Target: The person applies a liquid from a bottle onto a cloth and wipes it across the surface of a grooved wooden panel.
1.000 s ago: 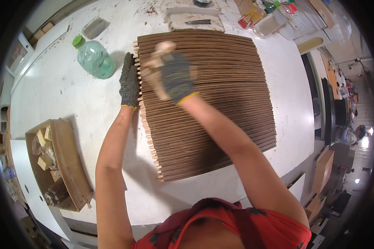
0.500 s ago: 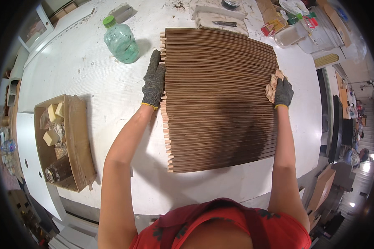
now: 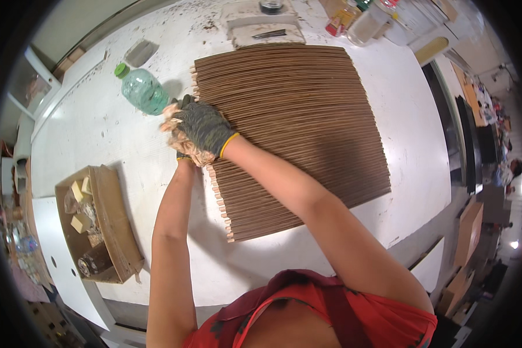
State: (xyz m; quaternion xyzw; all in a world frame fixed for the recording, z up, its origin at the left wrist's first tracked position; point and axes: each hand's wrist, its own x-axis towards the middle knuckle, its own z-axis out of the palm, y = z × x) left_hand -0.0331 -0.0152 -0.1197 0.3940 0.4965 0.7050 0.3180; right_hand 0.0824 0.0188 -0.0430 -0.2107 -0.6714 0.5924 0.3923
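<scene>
I have room at three o'clock, where a band of white table (image 3: 417,139) runs between the slats (image 3: 296,98) and the table's edge. More tabletop shows at six o'clock, below the slats' near edge, and a wider stretch lies at nine, between the slats and the box (image 3: 122,226). At ten o'clock I am tighter: the green-capped bottle (image 3: 144,93) stands just beside the hands, with a grey block (image 3: 141,53) past it at eleven. At twelve, a pale tray (image 3: 240,37) with a dark tool (image 3: 269,34) sits close against the slats' far edge; containers (image 3: 371,23) crowd the one o'clock side. The slats lie packed side by side as one brown sheet in the middle of the table, each with its long axis running roughly nine to three, the near ones tipping toward half past two. Their pale tips (image 3: 217,200) stick out at nine o'clock in an uneven row. I see the right hand (image 3: 206,126), gloved, crossed over to that edge, fingers bunched around a crumpled tan rag (image 3: 185,144). The left hand (image 3: 183,156) is beneath the rag and right hand, only its yellow-trimmed cuff plainly showing, so I cannot tell how far its fingers are spread or what they touch.
</scene>
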